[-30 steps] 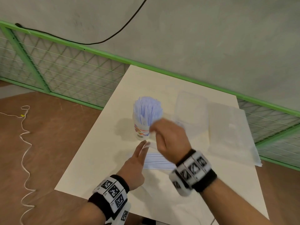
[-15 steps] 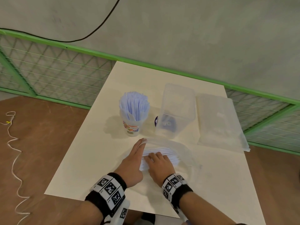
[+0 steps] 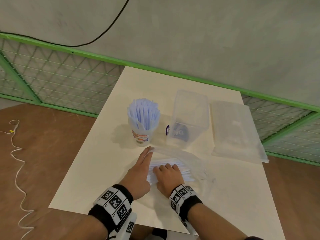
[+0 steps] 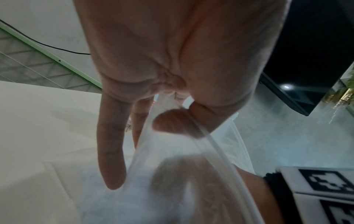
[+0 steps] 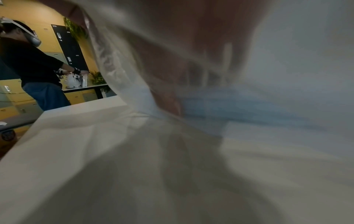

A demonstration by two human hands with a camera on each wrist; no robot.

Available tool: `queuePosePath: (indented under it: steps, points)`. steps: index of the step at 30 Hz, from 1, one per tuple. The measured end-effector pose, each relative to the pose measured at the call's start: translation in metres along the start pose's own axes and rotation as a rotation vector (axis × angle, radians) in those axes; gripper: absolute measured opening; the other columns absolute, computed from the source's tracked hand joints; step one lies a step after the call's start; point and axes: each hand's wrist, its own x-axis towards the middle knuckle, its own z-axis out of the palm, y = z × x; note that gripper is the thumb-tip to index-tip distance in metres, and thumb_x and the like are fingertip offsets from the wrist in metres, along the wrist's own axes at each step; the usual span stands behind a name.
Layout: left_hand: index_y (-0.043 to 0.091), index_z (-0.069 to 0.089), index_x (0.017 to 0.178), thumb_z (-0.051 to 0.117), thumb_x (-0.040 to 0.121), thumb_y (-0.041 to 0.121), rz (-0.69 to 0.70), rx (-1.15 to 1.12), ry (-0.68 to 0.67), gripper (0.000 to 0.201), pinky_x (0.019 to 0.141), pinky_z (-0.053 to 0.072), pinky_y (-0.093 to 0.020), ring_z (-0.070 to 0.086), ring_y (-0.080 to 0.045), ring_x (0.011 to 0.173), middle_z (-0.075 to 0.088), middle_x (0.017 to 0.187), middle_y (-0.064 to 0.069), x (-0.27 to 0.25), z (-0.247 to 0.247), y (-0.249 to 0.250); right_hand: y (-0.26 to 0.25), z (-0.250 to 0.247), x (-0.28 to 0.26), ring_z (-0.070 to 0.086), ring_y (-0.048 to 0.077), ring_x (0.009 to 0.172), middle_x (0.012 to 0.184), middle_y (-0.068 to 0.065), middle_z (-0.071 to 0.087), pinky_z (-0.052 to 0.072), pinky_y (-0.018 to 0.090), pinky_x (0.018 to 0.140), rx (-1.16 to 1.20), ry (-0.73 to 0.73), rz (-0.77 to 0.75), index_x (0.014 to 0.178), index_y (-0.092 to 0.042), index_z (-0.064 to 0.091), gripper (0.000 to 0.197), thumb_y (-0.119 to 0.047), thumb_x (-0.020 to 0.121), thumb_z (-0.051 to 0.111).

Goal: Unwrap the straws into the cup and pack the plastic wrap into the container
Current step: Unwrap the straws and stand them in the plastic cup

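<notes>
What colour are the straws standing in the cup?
Pale blue straws, white-wrapped, in the cup; clearest in the head view.

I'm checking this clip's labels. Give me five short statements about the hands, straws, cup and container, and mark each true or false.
1. The cup stands upright with straws in it. True.
2. The left hand pinches the plastic wrap. True.
3. The right hand is up at the cup. False: it rests on the straws lying on the table.
4. The container is packed with wrap. False: no wrap shows inside.
5. The container stands right of the cup. True.
</notes>
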Motion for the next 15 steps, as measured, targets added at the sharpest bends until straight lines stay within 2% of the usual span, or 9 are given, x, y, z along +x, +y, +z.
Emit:
queuePosePath:
  steps: [1,2,5,9,12,15]
  points:
    - [0.032,0.006,0.150,0.050,0.070,-0.009,0.000,0.001,0.001,0.100,0.100,0.041,-0.022,0.030,-0.005,0.137,-0.008,0.155,0.025,-0.0003,-0.0007,0.0005,0.0000,-0.0008,0.0010,0.060,0.030,0.086,0.090,0.006,0.066,0.044,0.041,0.077,-0.005,-0.009,-0.007,0.103,-0.014,0.061,0.031,-0.009,0.072,0.062]
    - [0.031,0.007,0.150,0.051,0.070,-0.009,-0.003,0.001,0.001,0.100,0.099,0.041,-0.021,0.029,-0.005,0.137,-0.008,0.155,0.025,-0.0006,-0.0014,0.0008,-0.0008,-0.0032,0.0014,0.060,0.030,0.085,0.089,0.006,0.066,0.045,0.041,0.076,-0.008,-0.037,-0.009,0.101,-0.014,0.061,0.032,-0.010,0.069,0.064]
    - [0.031,0.008,0.150,0.051,0.070,-0.009,-0.008,-0.003,-0.001,0.100,0.098,0.039,-0.018,0.031,-0.005,0.137,-0.007,0.155,0.025,-0.0016,-0.0025,0.0008,-0.0018,-0.0019,0.0012,0.061,0.027,0.074,0.079,0.003,0.063,0.047,0.037,0.064,-0.006,-0.087,-0.001,0.082,-0.016,0.063,0.029,-0.013,0.056,0.073]
    - [0.032,0.008,0.150,0.048,0.069,-0.011,-0.010,0.006,0.002,0.100,0.097,0.042,-0.021,0.034,-0.007,0.135,-0.007,0.154,0.027,-0.0017,-0.0025,-0.0001,-0.0012,0.0004,0.0035,0.057,0.031,0.098,0.106,0.008,0.062,0.043,0.041,0.084,-0.023,-0.031,-0.029,0.105,-0.013,0.060,0.028,-0.013,0.076,0.061]
    - [0.033,0.008,0.150,0.047,0.069,-0.011,-0.004,0.010,0.002,0.100,0.099,0.044,-0.026,0.036,-0.008,0.134,-0.006,0.152,0.028,-0.0016,-0.0028,0.0002,-0.0009,0.0013,0.0041,0.056,0.032,0.105,0.113,0.009,0.062,0.040,0.042,0.090,-0.039,-0.012,-0.026,0.114,-0.013,0.057,0.033,-0.014,0.081,0.058]
    - [0.033,0.008,0.150,0.047,0.069,-0.011,-0.004,0.010,0.005,0.100,0.101,0.042,-0.025,0.033,-0.007,0.136,-0.007,0.154,0.026,-0.0012,-0.0029,-0.0009,-0.0015,0.0001,0.0055,0.052,0.032,0.110,0.119,0.009,0.059,0.039,0.042,0.093,-0.022,-0.025,-0.018,0.117,-0.012,0.054,0.034,-0.016,0.083,0.057]
